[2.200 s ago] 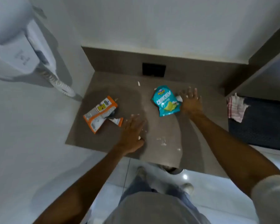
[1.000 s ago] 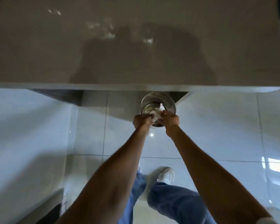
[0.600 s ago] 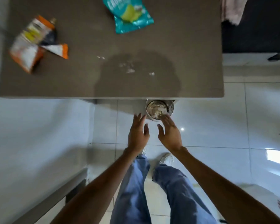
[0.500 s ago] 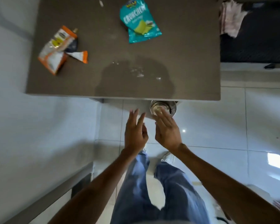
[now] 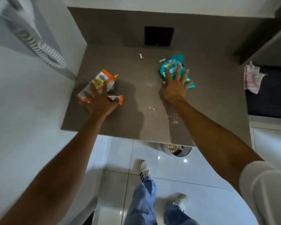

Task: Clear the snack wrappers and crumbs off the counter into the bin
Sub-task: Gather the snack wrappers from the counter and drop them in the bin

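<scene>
The orange wrapper (image 5: 98,82) lies on the brown counter (image 5: 136,88), off to the left of the black plate (image 5: 159,36) on the back wall, and the left hand (image 5: 99,101) lies over it with fingers spread wide, with a small torn orange piece (image 5: 118,99) just beside the thumb. The teal wrapper (image 5: 174,69) lies below the black plate and a bit right, and the right hand (image 5: 175,88) presses flat on it, fingers apart. White crumbs (image 5: 173,118) sit nearer the front edge, and the shiny bin (image 5: 179,151) peeks out under that edge.
</scene>
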